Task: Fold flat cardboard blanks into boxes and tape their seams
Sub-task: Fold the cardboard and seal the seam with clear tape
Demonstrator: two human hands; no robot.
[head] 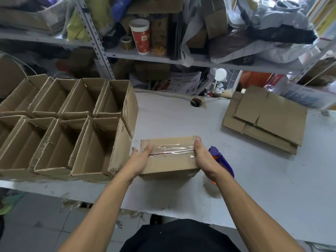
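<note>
White worktable (254,170) under me, cluttered metal shelving (98,39) behind w/ a red-and-white paper cup (140,36) and a tape roll (126,42) on the shelf. Only 1 view, the head cam, so here goes.

Center front: 1 cardboard box (170,163) sits on the table, flaps down, clear tape (172,150) running across the seam left to right. My left hand (140,159) presses flat vs the box's left end, fingers straight, tips up on the top edge by the tape. My right hand (202,157) presses the right end the same way, thumb up at the top corner, fingers straight. Neither hand curls round anything; box is squeezed between the 2 palms.

Just right of my right hand, partly hidden by the wrist: blue tape dispenser (221,160) w/ its clear roll, lying on the table.

Left side: 2 rows of open-topped finished boxes (76,128), packed touching each other, nearest one just beside my left hand.

Far right: stack of flat blanks (269,119), well apart from the box.
</note>
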